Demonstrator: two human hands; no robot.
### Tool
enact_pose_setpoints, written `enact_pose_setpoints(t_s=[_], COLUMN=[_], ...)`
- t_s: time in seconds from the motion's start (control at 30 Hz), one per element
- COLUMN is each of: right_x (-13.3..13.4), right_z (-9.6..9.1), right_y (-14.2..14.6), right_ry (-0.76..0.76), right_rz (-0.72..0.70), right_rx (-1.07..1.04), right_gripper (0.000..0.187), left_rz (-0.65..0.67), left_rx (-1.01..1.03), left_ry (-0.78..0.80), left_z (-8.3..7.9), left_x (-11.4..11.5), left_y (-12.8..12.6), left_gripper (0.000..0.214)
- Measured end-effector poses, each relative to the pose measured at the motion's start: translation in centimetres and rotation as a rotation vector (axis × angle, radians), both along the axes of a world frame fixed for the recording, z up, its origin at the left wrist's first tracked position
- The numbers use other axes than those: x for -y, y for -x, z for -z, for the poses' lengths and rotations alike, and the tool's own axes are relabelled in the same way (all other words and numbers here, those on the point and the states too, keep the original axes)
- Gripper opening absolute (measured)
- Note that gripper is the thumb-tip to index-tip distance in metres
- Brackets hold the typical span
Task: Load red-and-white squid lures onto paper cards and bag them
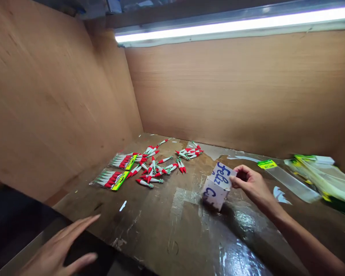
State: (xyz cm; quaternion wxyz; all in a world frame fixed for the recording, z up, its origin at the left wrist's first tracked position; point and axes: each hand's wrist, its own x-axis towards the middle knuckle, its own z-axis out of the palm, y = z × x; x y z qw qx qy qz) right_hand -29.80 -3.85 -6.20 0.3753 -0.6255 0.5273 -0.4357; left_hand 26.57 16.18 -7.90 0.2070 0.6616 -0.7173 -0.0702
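Observation:
My right hand (pixel 248 182) pinches a small white box or folded card (pixel 218 182) by its upper right edge, between thumb and fingers. Blue handwriting runs over its two visible faces, and it is tilted just above or against the tabletop; contact is hard to make out. At the lower left, near the table's front edge, my left hand (pixel 57 249) is open with fingers stretched and thumb apart, holding nothing. Beyond the hands lie several loose red-and-white fishing lures (pixel 153 168) in scattered piles. Two clear packs of lures (pixel 110 179) with yellow-green labels lie left of them.
Plywood panels (pixel 241 92) wall the brown tabletop (pixel 158 226) at the back and left. A lit tube lamp (pixel 235 27) spans the top. To the right lie a clear bag with a yellow label (pixel 293 184) and a stack of similar bags (pixel 330 178). White scraps (pixel 123 206) dot the surface.

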Motion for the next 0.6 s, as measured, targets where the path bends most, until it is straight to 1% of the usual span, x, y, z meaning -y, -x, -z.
enact_pose_setpoints(t_s=[0.03, 0.07, 0.1, 0.13, 0.17, 0.2, 0.27, 0.3, 0.33, 0.37, 0.4, 0.43, 0.47, 0.53, 0.6], right_x=[-0.2, -0.3, -0.4, -0.4, -0.2, 0.2, 1.6, 2.6, 3.8, 5.1, 6.5, 7.8, 9.1, 11.2, 12.5], right_z=[0.4, 0.9, 1.6, 2.3, 2.8, 3.3, 3.6, 3.5, 3.3, 3.1, 3.0, 2.9, 2.9, 3.4, 4.0], right_y=[-0.6, -1.2, -1.6, -2.0, -2.4, -2.9, -4.2, -5.2, -6.5, -7.9, -9.5, -11.1, -12.7, -15.5, -17.6], right_ry=[-0.119, -0.235, -0.329, -0.372, -0.350, -0.269, -0.018, 0.091, 0.134, 0.137, 0.130, 0.118, 0.091, 0.023, -0.040], right_rz=[-0.031, -0.077, -0.117, -0.138, -0.131, -0.094, -0.006, 0.017, -0.029, -0.079, -0.105, -0.115, -0.132, -0.158, -0.157], right_rx=[0.137, 0.228, 0.254, 0.207, 0.095, -0.054, -0.342, -0.442, -0.502, -0.572, -0.606, -0.626, -0.650, -0.694, -0.731], right_gripper=[0.035, 0.040, 0.043, 0.045, 0.045, 0.045, 0.041, 0.038, 0.036, 0.034, 0.032, 0.030, 0.028, 0.020, 0.015], left_rz=[-0.014, -0.001, 0.047, 0.103, 0.185, 0.249, 0.322, 0.315, 0.305, 0.282, 0.261, 0.256, 0.258, 0.280, 0.328], left_rx=[0.028, 0.011, -0.025, -0.051, -0.052, -0.035, 0.047, 0.090, 0.137, 0.184, 0.229, 0.264, 0.294, 0.290, 0.219], left_ry=[0.040, 0.042, 0.027, 0.026, 0.017, -0.009, -0.098, -0.133, -0.142, -0.126, -0.109, -0.091, -0.069, -0.017, 0.020], left_z=[-0.5, -1.0, -1.4, -1.7, -1.8, -1.5, -0.5, 0.2, 1.0, 1.6, 2.1, 2.5, 2.8, 3.0, 2.9], left_x=[1.1, 2.3, 3.7, 5.0, 6.3, 7.4, 9.6, 10.6, 11.6, 12.5, 13.3, 14.1, 14.7, 15.6, 16.0], left_y=[2.4, 5.4, 8.8, 12.3, 15.8, 19.0, 24.2, 26.1, 27.6, 28.6, 29.2, 29.5, 29.4, 28.7, 27.6], left_gripper=[0.065, 0.065, 0.065, 0.066, 0.074, 0.086, 0.110, 0.116, 0.119, 0.119, 0.117, 0.111, 0.099, 0.078, 0.069])
